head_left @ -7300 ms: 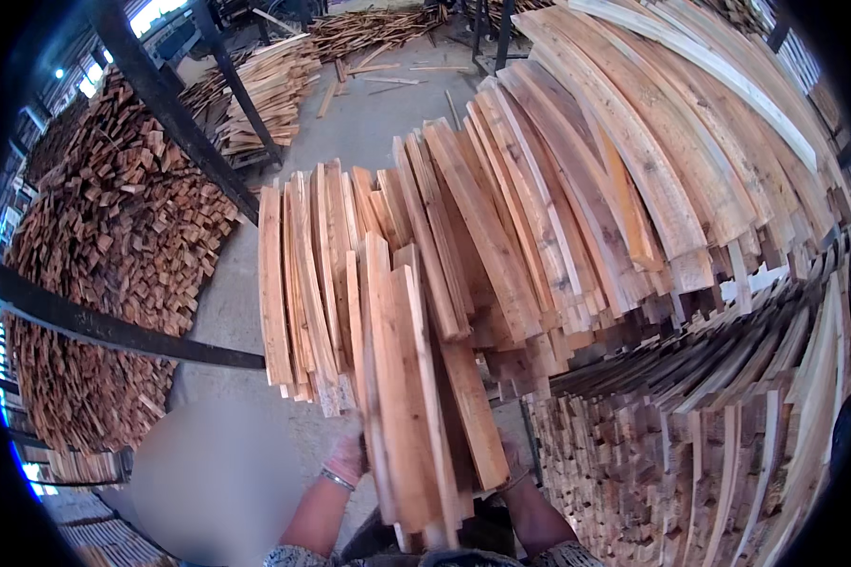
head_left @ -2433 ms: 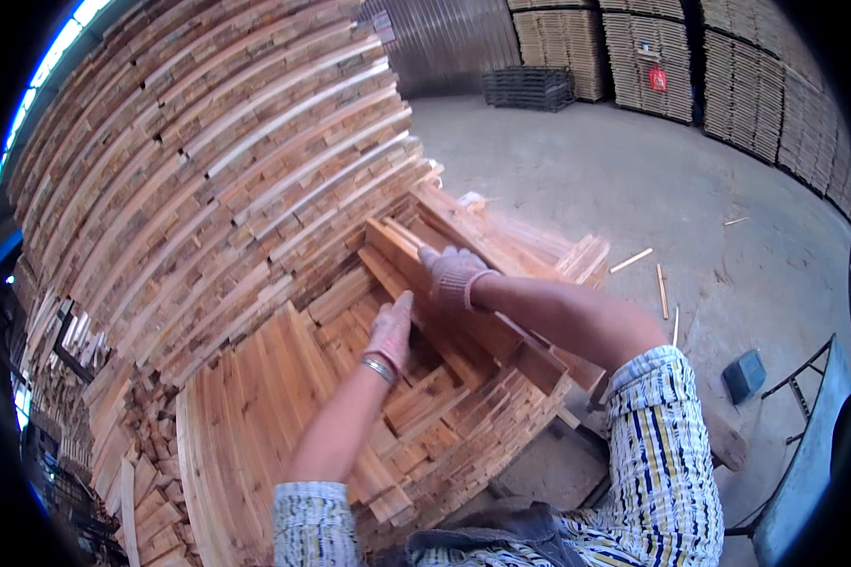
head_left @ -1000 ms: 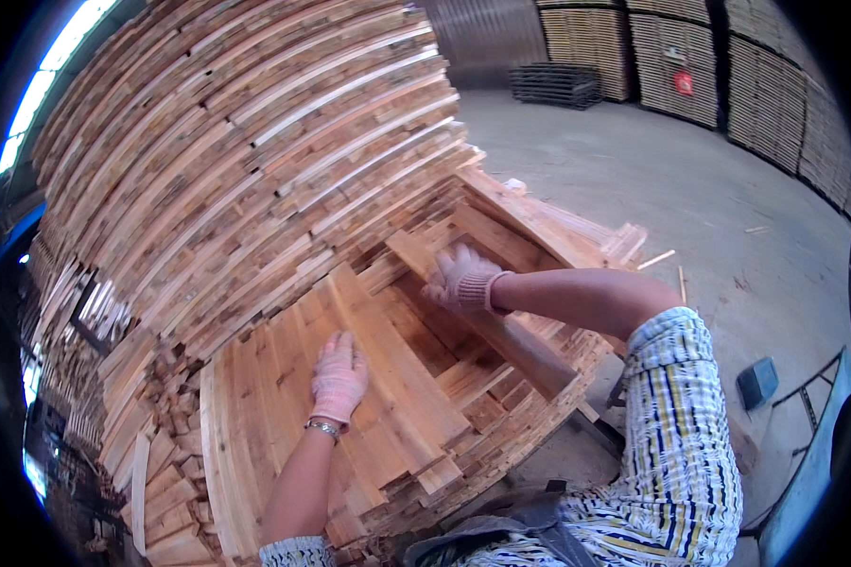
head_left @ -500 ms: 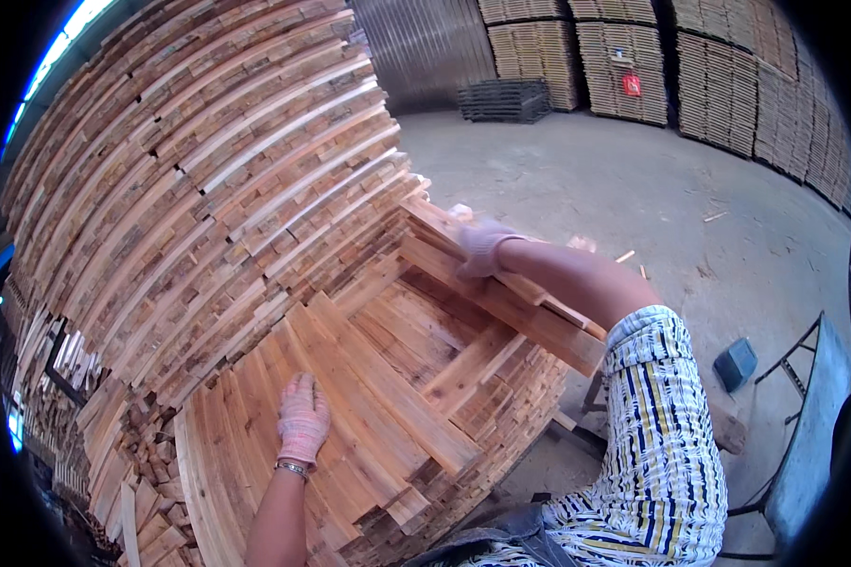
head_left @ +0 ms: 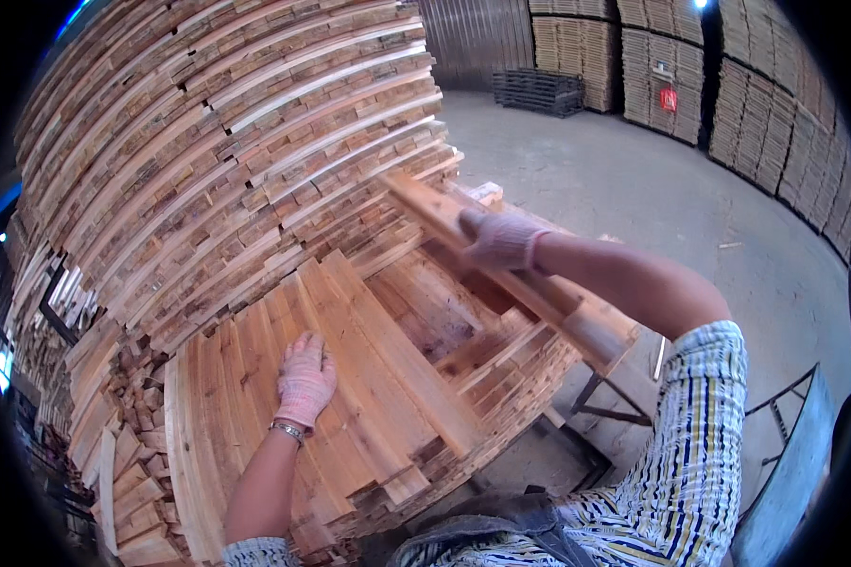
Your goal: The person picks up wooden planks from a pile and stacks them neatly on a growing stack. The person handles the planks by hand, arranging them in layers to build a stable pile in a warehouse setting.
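My left hand [head_left: 306, 380], in a pale knitted work glove, lies with fingers stretched on a row of wooden boards [head_left: 378, 364] set side by side on top of a stack. My right hand [head_left: 507, 240], gloved the same way, is wrapped round a wooden board [head_left: 427, 210] at the stack's far right side. Motion blurs this board, and it looks tilted and raised. Between the row and the held board, a recess [head_left: 430, 307] shows lower planks. My fingers' undersides on the right are hidden behind the board.
A tall wall of stacked lumber [head_left: 217, 161] rises along the back left. Short offcuts [head_left: 142, 406] pile up at the left. Pallet-like stacks [head_left: 662, 85] and dark racks [head_left: 539, 92] stand far off on the concrete floor [head_left: 586, 161]. A bluish panel [head_left: 790, 463] stands at right.
My right hand has lifted and tilted the board away from the boards beneath it. The left hand stays on the row. The whole view has shifted slightly.
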